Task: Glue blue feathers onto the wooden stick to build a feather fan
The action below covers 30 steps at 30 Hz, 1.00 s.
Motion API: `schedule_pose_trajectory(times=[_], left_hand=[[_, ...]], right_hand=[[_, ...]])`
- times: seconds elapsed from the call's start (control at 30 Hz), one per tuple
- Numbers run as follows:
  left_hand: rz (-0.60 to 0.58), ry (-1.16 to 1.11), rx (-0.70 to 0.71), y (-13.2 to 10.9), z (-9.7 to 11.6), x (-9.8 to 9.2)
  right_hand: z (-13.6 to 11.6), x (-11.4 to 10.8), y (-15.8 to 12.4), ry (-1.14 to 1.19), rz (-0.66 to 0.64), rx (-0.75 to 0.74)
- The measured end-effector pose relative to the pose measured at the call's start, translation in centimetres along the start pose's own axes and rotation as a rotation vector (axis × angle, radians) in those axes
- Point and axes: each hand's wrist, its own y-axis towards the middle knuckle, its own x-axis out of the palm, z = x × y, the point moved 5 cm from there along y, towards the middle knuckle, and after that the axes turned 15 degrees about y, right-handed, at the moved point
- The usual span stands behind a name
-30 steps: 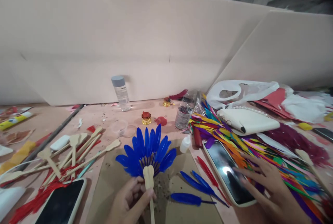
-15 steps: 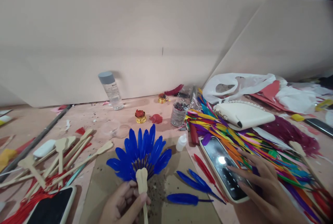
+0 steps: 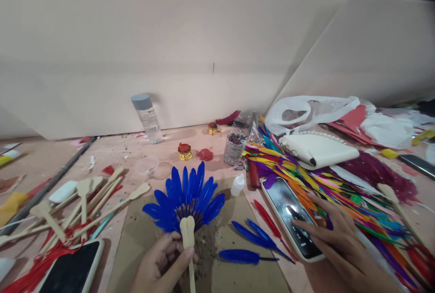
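Observation:
My left hand (image 3: 166,261) grips a pale wooden handle (image 3: 188,234) between thumb and fingers, low in the view. Blue feathers (image 3: 190,188) fan out from the top of that handle, over a brown board (image 3: 136,238). My right hand (image 3: 340,238) is spread above a phone (image 3: 292,220) with a lit screen, one fingertip at the glass. Between the hands lie loose blue feathers (image 3: 239,256) and a thin red feather (image 3: 268,220). A small white bottle (image 3: 237,185) stands at the board's upper edge.
Wooden sticks (image 3: 83,197), red tassels (image 3: 37,266) and a dark phone (image 3: 73,270) lie at left. Behind are a clear bottle (image 3: 149,123), a gold-based red ornament (image 3: 185,151) and a glass jar (image 3: 234,150). Coloured feathers (image 3: 306,175) and a white purse (image 3: 319,148) lie right.
The fingers of my right hand have shifted slightly up and left over the phone, and its screen picture looks different. The feather fan has tilted or moved slightly right.

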Motion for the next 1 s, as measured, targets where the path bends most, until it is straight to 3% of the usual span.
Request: schedule_pose_trajectory(times=[0.33, 0.6, 0.8, 1.0], left_hand=[[-0.048, 0.018, 0.02, 0.3, -0.9, -0.3], [-0.063, 0.014, 0.018, 0.3, -0.4, -0.2], [-0.052, 0.014, 0.02, 0.3, -0.2, -0.2], [-0.058, 0.008, 0.017, 0.3, -0.1, -0.3]], right_hand=[[-0.4, -0.3, -0.3, 0.05, 0.04, -0.061], [0.8, -0.6, -1.0, 0.134, 0.108, 0.027], [0.2, -2.0, -0.9, 0.125, 0.23, 0.044], [1.2, -1.9, -1.2, 0.067, 0.197, 0.03]])
